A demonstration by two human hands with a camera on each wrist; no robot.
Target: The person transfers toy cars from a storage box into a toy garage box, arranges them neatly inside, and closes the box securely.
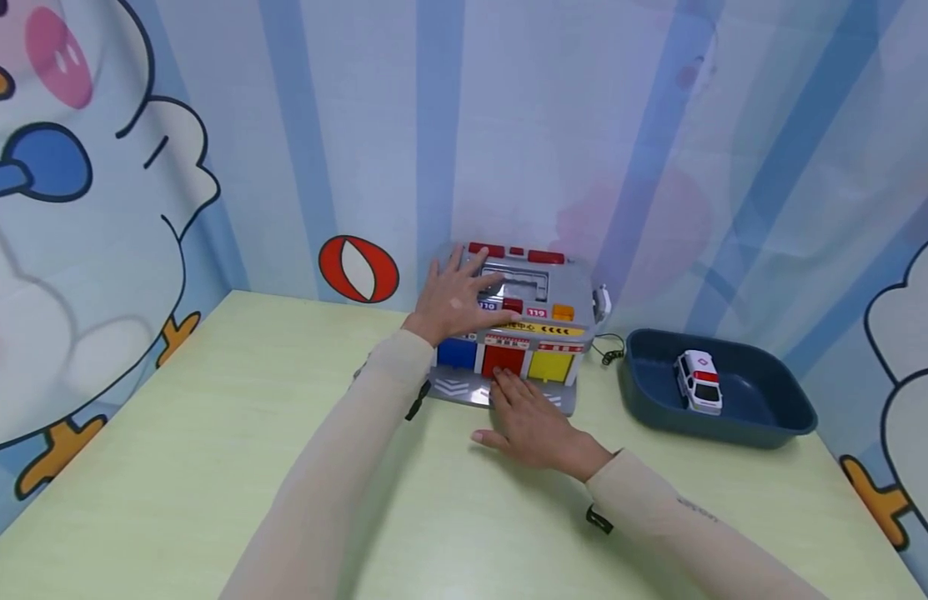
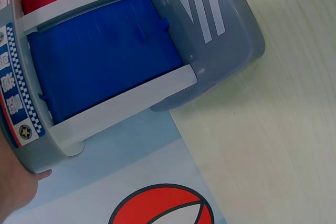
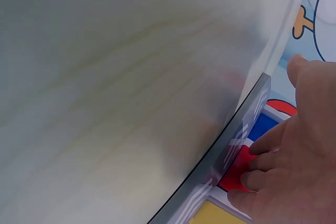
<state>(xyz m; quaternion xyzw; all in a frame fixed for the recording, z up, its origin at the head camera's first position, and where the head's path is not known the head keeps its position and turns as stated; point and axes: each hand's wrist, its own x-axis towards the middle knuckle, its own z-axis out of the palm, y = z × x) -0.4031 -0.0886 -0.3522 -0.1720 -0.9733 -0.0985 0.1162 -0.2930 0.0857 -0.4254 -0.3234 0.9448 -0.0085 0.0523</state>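
"Where's the toy garage [image 1: 542, 329]?"
"On the worktop [image 1: 231, 433], near the blue tray [image 1: 764, 392] holding a toy ambulance [image 1: 699, 383]."
"And each grip?"
"The left hand [image 1: 454, 302] spreads wide on the roof [image 1: 572, 283]; the right hand [image 1: 534, 425] touches the red door [image 1: 506, 360] with loosely extended fingers [image 3: 255, 180]."

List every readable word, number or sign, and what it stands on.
"110": label on toy station
"119": pink label
"…中心": yellow strip, before four arrows
White chevrons: grey ramp
Star: sign above blue door
Too small or blurred: signs' lettering, toy ambulance's roof mark, sleeve print.
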